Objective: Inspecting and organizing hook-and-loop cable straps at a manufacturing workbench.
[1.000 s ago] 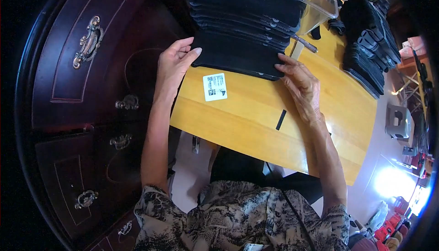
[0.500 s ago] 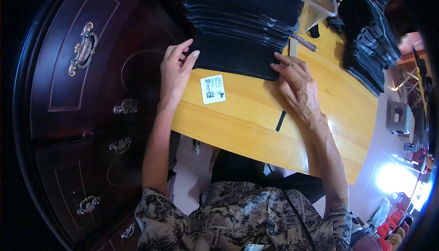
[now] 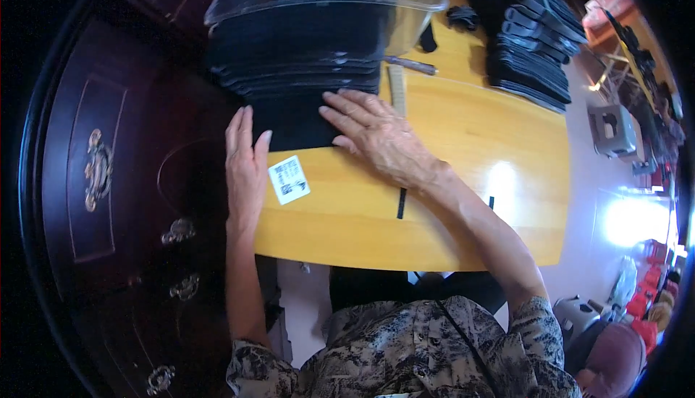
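Observation:
Overlapping black folded cloth pieces [image 3: 304, 43] lie in a row at the far side of the table, and a flat black cloth piece [image 3: 293, 121] is at their near end. My right hand [image 3: 384, 141] rests on the right part of this nearest piece, fingers stretched out. Along its left edge is my left hand [image 3: 246, 170], fingers straight and thumb toward the near left corner; it grips nothing. Just in front of the cloth, a white printed card [image 3: 289, 180] lies on the table.
A clear plastic bin [image 3: 416, 1] stands over the far end of the row. Right of the row are a ruler-like strip [image 3: 397, 90], a dark rod [image 3: 411, 65] and another black stack [image 3: 527, 68]. Dark wooden drawers [image 3: 87, 166] flank the yellow table [image 3: 463, 210] on the left.
My right hand has gone from the cloth's right edge to lying on top of it. My left hand's fingers have straightened along the left side. The whole view has shifted.

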